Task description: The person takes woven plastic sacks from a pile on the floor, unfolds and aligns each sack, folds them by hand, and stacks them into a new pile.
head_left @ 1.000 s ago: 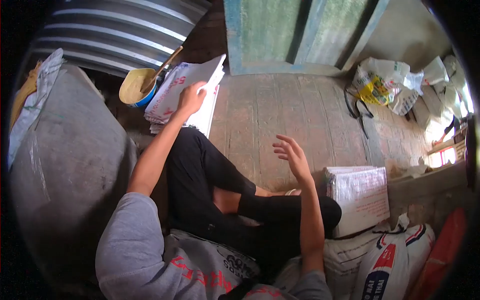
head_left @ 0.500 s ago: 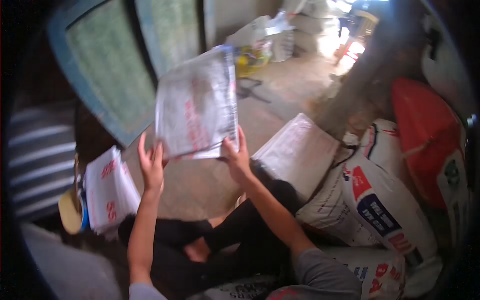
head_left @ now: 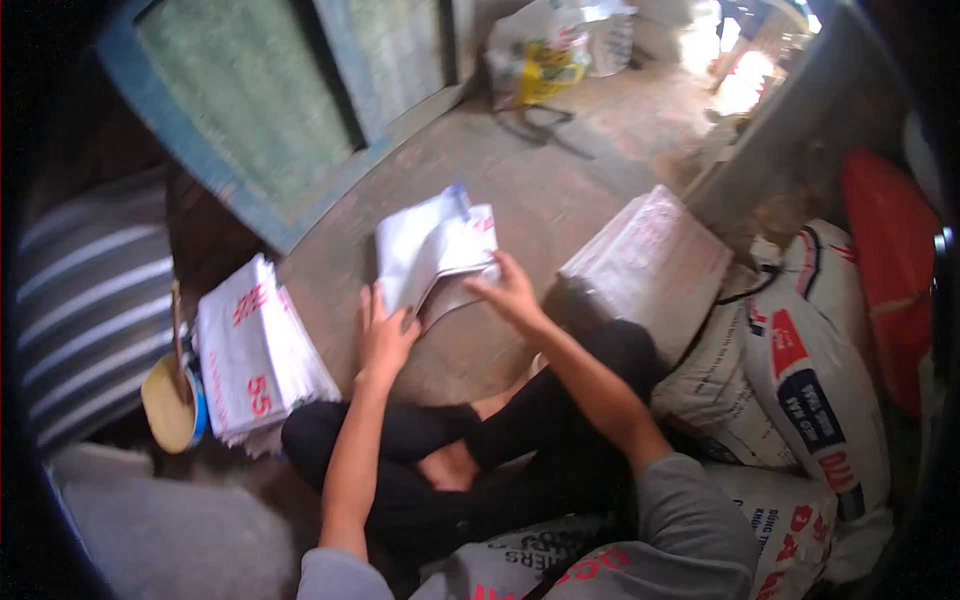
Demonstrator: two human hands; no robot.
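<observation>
A white printed sack, or a few of them together, bends upward in the middle between my two hands, above the floor in front of my crossed legs. My left hand grips its near left edge, fingers against the outside and thumb at the lower edge. On the other side, my right hand pinches the right edge between thumb and fingers. To the left, close to my knee, lies a pile of white sacks with red print. A second, neater stack of sacks rests beyond my right knee.
A blue-framed green panel leans at the back left. Corrugated metal and a blue container with a yellowish top and stick stand left. Filled bags crowd the right. Plastic bags sit on the far floor.
Held up flat half a second ago, the sack is now lower, nearer the floor, and bent in the middle. Both hands have come down with it, and the camera view has shifted.
</observation>
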